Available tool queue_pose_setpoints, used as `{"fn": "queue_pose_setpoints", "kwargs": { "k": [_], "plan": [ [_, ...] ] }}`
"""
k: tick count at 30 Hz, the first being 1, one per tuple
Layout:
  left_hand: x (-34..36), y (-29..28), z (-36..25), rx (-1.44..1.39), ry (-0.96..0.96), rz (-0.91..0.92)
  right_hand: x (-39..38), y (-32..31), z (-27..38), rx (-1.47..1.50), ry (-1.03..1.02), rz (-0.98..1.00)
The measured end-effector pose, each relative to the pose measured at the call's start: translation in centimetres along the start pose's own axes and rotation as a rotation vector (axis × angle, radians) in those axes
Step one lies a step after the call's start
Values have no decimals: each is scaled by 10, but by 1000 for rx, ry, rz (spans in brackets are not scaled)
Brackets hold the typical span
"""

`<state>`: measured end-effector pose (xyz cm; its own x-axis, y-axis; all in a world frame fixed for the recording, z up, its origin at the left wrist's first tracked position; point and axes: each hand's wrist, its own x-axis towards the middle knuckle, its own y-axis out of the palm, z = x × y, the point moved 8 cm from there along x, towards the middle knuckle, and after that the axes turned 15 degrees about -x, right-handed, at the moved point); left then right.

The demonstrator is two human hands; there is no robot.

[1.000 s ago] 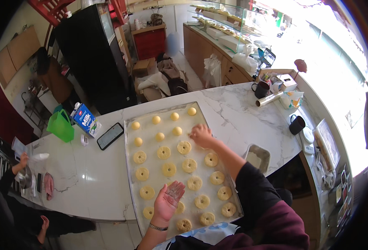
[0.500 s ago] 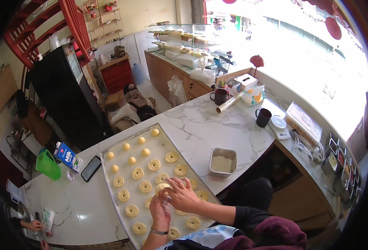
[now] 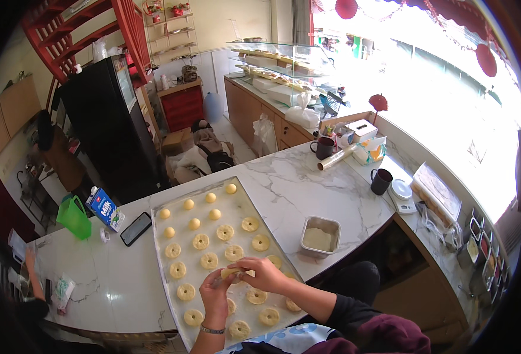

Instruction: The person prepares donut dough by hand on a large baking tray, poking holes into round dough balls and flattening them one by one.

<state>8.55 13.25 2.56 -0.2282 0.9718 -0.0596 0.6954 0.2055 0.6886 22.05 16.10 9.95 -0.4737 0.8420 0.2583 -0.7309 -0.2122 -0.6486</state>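
Observation:
Above the tray, a pale yellow dough ring [image 3: 230, 272] is held between both hands, seen nearly edge-on. My left hand [image 3: 214, 300] pinches its left side. Closed over its right side is my right hand [image 3: 263, 276], whose fingers hide part of the dough. Beneath lies a large metal baking tray [image 3: 241, 203], set at a slant on the counter. Flattened dough rings [image 3: 201, 241] with small center holes sit in rows on it. Toward the far end are several smooth dough balls [image 3: 195, 223].
Right of the tray stands a square metal tin [image 3: 320, 236] with pale powder inside. A phone [image 3: 136, 229], milk carton [image 3: 105, 209] and green jug [image 3: 74, 218] are on the left. Mugs [image 3: 381, 181] and a scale [image 3: 401, 194] stand farther right. Another person's arm [image 3: 33, 274] shows at left.
The held dough has tipped from showing its face to nearly edge-on, and my fingers have shifted around it. The whole view has moved slightly. At left, the other person's arm now reaches farther forward.

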Motion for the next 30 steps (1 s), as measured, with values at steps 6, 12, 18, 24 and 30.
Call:
{"fn": "queue_pose_setpoints", "kwargs": {
  "k": [6, 12, 18, 24, 30],
  "plan": [
    [-6, 7, 0, -185, -89, 17, -3, -2, 5, 41, -64, -109],
    [-10, 0, 5, -206, -169, -13, -10, 1, -18, 265, 151, 14],
    [-13, -7, 6, -185, -126, 21, -19, 8, -9, 198, 89, 79],
    [-18, 7, 4, -126, -215, 74, -17, 1, 4, 110, 25, 31],
    [-17, 8, -5, -155, -201, 57, -16, -2, -12, 262, 130, 88]
  ]
}}
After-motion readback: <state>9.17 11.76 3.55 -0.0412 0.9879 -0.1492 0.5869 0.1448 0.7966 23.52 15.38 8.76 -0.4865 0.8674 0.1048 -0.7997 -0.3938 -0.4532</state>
